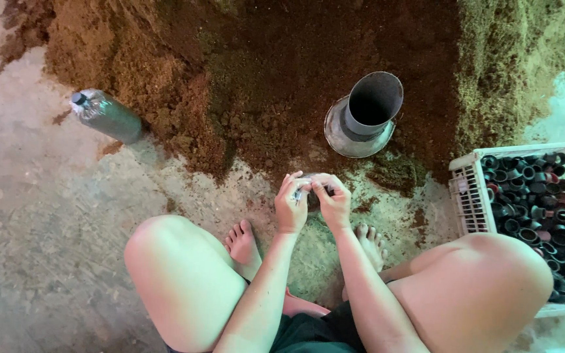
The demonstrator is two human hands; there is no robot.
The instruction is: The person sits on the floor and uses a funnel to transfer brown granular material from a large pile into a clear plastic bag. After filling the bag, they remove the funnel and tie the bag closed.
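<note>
Left hand: my left hand (290, 208) is pinched shut on the near-left edge of a clear plastic bag (308, 186), thumb up.
Right hand: my right hand (335, 202) is closed on the same bag from the other side, fingertips meeting the left's.
Bag: I see it between both hands, just short of the metal funnel tube (369, 112) (its long axis I cannot tell, it is crumpled).
Funnel tube: straight ahead of the hands, mouth tilted toward me, seated in the brown substrate heap (165, 72); my right hand is slightly nearer.
Filled bag: a packed bottle-shaped bag (107, 116) lies well left of the funnel.
Crate: a white crate (469, 196) of black rings sits right of the funnel.
</note>
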